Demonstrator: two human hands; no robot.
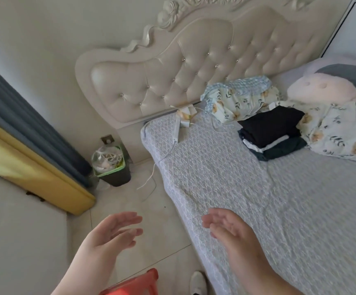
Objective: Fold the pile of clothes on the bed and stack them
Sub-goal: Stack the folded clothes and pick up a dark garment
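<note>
A stack of folded dark clothes (pixel 271 133), black and navy with a white layer, lies on the bed (pixel 226 177) near the headboard. Beside and behind it sits a crumpled floral quilt (pixel 332 128). A small floral cloth piece (pixel 185 118) lies at the bed's top left corner. My left hand (pixel 111 233) hovers over the floor by the bed's edge, fingers straight and spread, holding nothing. Above the near edge of the bed my right hand (pixel 230 228) is held palm up, fingers relaxed, empty.
A tufted cream headboard (pixel 172 77) stands behind the bed. A pink plush pillow (pixel 321 88) lies at right. On the floor are a bin with a plastic bag (pixel 111 165), a white cord (pixel 149 179), a red stool (pixel 134 282) and a white shoe (pixel 198 282).
</note>
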